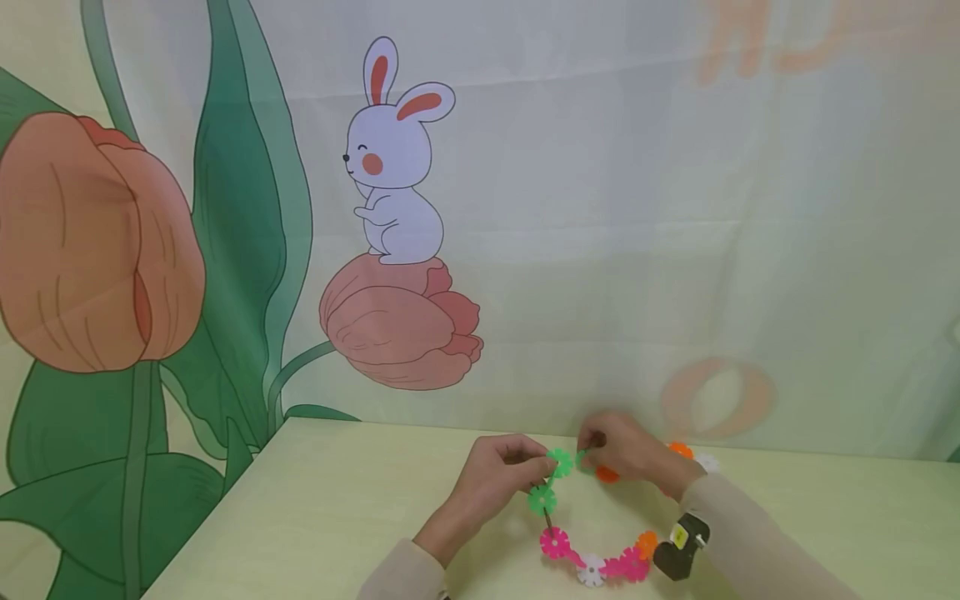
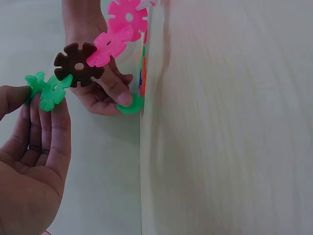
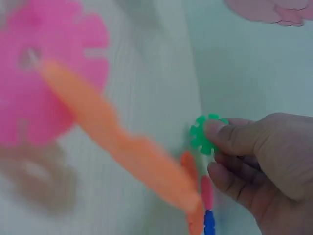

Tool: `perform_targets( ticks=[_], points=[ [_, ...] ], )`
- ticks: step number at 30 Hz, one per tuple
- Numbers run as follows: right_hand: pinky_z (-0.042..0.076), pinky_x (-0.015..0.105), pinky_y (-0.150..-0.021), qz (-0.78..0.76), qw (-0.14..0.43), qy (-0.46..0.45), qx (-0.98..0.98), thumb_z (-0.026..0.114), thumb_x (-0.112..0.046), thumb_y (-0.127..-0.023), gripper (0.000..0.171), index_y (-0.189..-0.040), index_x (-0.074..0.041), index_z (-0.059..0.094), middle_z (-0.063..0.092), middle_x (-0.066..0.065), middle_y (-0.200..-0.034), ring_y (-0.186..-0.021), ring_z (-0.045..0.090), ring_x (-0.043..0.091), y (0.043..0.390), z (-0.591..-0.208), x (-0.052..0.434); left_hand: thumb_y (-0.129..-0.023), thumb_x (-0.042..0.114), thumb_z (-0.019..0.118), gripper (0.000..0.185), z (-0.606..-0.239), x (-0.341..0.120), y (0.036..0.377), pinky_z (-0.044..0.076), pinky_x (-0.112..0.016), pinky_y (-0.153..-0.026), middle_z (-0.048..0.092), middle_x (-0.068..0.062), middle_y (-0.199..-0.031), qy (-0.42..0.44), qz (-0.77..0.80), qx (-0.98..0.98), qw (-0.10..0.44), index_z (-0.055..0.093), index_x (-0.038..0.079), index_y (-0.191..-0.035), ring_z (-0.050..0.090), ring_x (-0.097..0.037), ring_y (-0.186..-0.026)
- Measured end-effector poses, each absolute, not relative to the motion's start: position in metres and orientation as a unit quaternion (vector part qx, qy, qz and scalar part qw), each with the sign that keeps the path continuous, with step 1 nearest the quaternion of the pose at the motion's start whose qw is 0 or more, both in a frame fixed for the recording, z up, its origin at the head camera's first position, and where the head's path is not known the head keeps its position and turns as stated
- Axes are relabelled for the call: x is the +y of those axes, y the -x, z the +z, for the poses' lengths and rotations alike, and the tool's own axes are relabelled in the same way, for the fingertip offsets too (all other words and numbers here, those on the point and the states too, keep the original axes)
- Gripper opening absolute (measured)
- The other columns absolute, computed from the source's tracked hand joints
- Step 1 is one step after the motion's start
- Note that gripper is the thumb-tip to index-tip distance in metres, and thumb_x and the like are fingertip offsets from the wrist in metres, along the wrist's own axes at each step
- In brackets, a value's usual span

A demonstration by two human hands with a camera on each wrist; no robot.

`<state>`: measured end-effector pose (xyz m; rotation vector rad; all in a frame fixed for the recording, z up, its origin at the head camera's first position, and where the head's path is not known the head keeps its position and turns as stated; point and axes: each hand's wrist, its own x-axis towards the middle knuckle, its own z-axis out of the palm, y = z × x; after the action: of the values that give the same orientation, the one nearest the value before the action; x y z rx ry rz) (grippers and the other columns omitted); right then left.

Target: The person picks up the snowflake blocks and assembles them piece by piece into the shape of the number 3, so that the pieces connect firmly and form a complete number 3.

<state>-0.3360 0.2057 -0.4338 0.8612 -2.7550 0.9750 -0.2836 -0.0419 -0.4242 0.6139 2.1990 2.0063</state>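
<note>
A curved chain of snowflake discs (image 1: 592, 560) lies on the pale table (image 1: 315, 517), running green, brown, pink, white, pink, orange. My left hand (image 1: 542, 467) pinches the green end disc (image 2: 46, 90) of this chain, with a brown disc (image 2: 77, 64) and pink discs (image 2: 110, 45) behind it. Just to the right, my right hand (image 1: 588, 447) pinches a separate green disc (image 3: 205, 134), which sits a small gap away from the chain's end. Close to the right wrist camera, a pink disc (image 3: 49, 73) and an orange disc (image 3: 122, 152) appear blurred.
Loose discs lie behind the right hand: an orange one (image 1: 680, 450), a white one (image 1: 706, 462) and another orange one (image 1: 606, 475). A black wrist camera (image 1: 681, 543) sits on the right forearm. A printed backdrop (image 1: 675, 208) hangs behind the table's far edge.
</note>
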Motion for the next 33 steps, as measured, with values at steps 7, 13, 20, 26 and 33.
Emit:
perform_targets(
  ticks=[7, 13, 20, 26, 33],
  points=[
    [0.060, 0.030, -0.076, 0.397, 0.070, -0.248, -0.881, 0.078, -0.005, -0.096, 0.006, -0.094, -0.009, 0.073, 0.071, -0.003, -0.091, -0.087, 0.069, 0.016, 0.308, -0.418, 0.213, -0.092, 0.017, 0.080, 0.015, -0.424, -0.041, 0.284, 0.060, -0.026, -0.072, 0.075, -0.003, -0.085, -0.195, 0.657, 0.726, 0.051, 0.080, 0.003, -0.095, 0.068, -0.013, -0.074],
    [0.062, 0.031, -0.080, 0.440, 0.092, -0.205, -0.869, 0.079, -0.011, -0.097, 0.005, -0.099, -0.014, 0.075, 0.075, -0.002, -0.095, -0.092, 0.074, 0.021, 0.280, -0.406, 0.212, -0.094, 0.020, 0.079, 0.016, -0.424, -0.041, 0.284, 0.061, -0.027, -0.073, 0.076, -0.003, -0.086, -0.192, 0.653, 0.731, 0.050, 0.080, 0.004, -0.095, 0.068, -0.013, -0.075],
    [0.063, 0.030, -0.079, 0.467, 0.122, -0.209, -0.850, 0.081, -0.008, -0.094, 0.012, -0.098, -0.018, 0.077, 0.076, -0.004, -0.094, -0.087, 0.076, 0.019, 0.259, -0.402, 0.206, -0.095, 0.021, 0.079, 0.018, -0.425, -0.042, 0.283, 0.062, -0.027, -0.074, 0.075, -0.005, -0.087, -0.195, 0.656, 0.727, 0.051, 0.080, 0.003, -0.096, 0.068, -0.013, -0.075],
    [0.064, 0.030, -0.078, 0.483, 0.142, -0.234, -0.832, 0.082, -0.004, -0.093, 0.013, -0.099, -0.015, 0.079, 0.076, -0.001, -0.096, -0.084, 0.075, 0.014, 0.254, -0.403, 0.202, -0.095, 0.021, 0.078, 0.017, -0.424, -0.041, 0.282, 0.061, -0.027, -0.073, 0.075, -0.003, -0.085, -0.188, 0.654, 0.731, 0.052, 0.080, 0.004, -0.095, 0.068, -0.013, -0.074],
    [0.064, 0.031, -0.078, 0.476, 0.161, -0.253, -0.827, 0.082, 0.000, -0.091, 0.017, -0.099, -0.016, 0.079, 0.075, -0.008, -0.095, -0.087, 0.076, 0.015, 0.252, -0.403, 0.198, -0.095, 0.021, 0.078, 0.017, -0.423, -0.042, 0.281, 0.061, -0.026, -0.072, 0.075, -0.002, -0.085, -0.193, 0.649, 0.734, 0.051, 0.081, 0.004, -0.096, 0.068, -0.012, -0.075]
  ],
)
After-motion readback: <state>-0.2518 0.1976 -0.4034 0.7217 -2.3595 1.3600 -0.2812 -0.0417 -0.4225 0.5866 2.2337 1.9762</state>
